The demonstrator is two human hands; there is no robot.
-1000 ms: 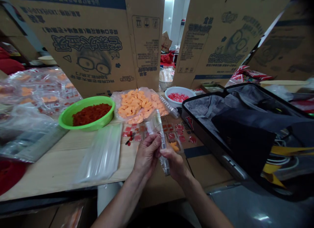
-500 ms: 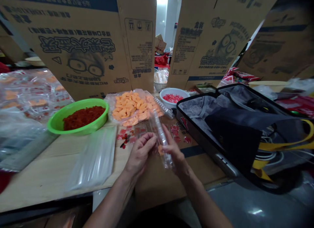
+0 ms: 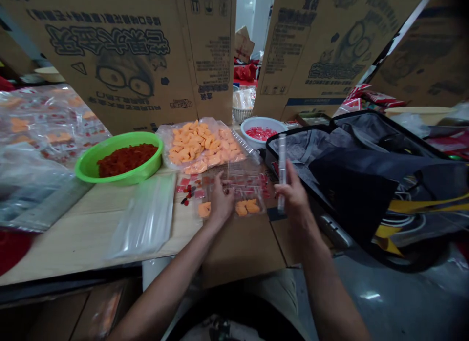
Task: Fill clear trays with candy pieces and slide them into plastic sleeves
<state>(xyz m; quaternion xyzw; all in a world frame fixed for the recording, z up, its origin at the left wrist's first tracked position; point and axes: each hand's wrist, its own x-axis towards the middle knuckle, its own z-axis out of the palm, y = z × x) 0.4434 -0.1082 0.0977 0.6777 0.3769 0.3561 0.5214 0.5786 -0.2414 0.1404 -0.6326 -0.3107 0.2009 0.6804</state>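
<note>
My left hand (image 3: 220,202) presses down on clear packets (image 3: 234,189) holding orange pieces and red items, lying flat on the cardboard (image 3: 242,243). Its fingers curl over the plastic near an orange piece (image 3: 204,209). My right hand (image 3: 295,197) holds a long narrow clear plastic strip (image 3: 282,172) upright, fingers wrapped round its lower part, just left of the open black suitcase (image 3: 366,180).
A green bowl of dark red bits (image 3: 119,158) and a bag of orange pieces (image 3: 200,145) sit behind the hands. A white bowl of red packets (image 3: 262,132) stands farther back. Clear bags (image 3: 146,219) lie at left. Upright cardboard boxes (image 3: 128,57) wall the back.
The hands have parted: the left went down onto the packets on the cardboard, the right carried the clear strip to the right, toward the suitcase.
</note>
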